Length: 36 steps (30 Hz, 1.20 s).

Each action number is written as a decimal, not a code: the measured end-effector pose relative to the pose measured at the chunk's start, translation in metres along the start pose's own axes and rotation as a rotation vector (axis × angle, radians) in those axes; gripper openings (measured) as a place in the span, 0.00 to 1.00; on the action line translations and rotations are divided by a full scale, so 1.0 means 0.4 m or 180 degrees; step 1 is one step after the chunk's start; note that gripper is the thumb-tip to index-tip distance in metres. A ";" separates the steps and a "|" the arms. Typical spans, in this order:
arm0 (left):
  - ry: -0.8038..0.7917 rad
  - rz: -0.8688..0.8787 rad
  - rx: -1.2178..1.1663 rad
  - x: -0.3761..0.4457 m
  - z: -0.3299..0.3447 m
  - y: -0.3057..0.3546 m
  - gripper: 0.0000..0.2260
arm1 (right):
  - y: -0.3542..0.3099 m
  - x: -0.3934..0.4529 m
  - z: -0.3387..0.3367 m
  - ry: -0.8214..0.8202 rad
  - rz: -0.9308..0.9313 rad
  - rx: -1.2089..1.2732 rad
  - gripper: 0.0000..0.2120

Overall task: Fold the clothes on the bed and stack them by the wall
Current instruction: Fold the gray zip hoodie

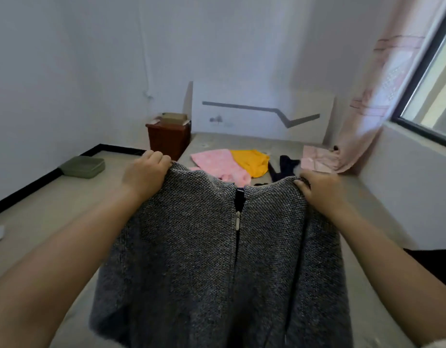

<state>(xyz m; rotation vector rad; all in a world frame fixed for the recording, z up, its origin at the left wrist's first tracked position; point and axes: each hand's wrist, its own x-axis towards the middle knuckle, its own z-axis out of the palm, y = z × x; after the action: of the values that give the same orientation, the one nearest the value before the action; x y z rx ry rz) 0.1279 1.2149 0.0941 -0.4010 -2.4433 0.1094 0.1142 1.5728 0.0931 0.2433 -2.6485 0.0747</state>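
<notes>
One grey knitted garment [216, 247] hung before you, held up by its top edge above the bed [354, 209], its black zip [238, 217] running down the middle with the pull part-way closed. You used two hands. Your left hand [145, 172] gripped the garment's upper left corner, fingers curled over the edge so that the knit passed under the knuckles; your right hand [322, 189] gripped the upper right corner, thumb lying on the near face and fingers folded behind the cloth. The top edge sagged slightly between the two grips, and the body of the garment draped down toward you.

Beyond the edge, four further items lay on the mattress — one pink garment [216, 162], one yellow garment [252, 160] touching and partly over it, one dark navy piece [284, 165] just beside the yellow, and one pale pink folded piece [314, 159] near the wall under the window. A pink curtain [382, 96] hung down to that folded piece.

Left of the bed stood one brown box [168, 139] with a flat item on top; on the floor lay one green lidded tray [82, 167] near the skirting.
</notes>
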 end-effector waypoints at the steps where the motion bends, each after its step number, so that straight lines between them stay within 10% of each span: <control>1: -0.0184 -0.0039 0.0030 0.000 0.050 -0.015 0.02 | -0.007 0.014 0.055 -0.0150 0.0047 0.0013 0.14; 10: -0.1894 -0.0459 0.0416 0.123 0.465 -0.121 0.11 | -0.031 0.251 0.497 -0.1153 0.0699 0.1164 0.11; 17: -0.0213 -0.0897 -0.0290 0.301 0.681 -0.198 0.08 | -0.037 0.419 0.665 0.0619 0.1093 0.0938 0.13; 24: -0.2775 -0.0857 -0.0104 0.139 0.983 -0.100 0.29 | -0.092 0.334 0.932 -0.2491 0.0838 -0.0198 0.22; 36: -0.4716 -0.1657 -0.0914 -0.332 1.132 0.041 0.31 | -0.183 -0.135 1.149 -0.4083 0.0741 -0.0279 0.32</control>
<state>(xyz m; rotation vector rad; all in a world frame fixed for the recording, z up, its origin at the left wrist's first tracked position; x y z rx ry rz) -0.0503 1.1989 -0.3430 0.4191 -3.9371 -0.2829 -0.0347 1.4657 -0.3379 -0.1178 -3.9302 -0.1921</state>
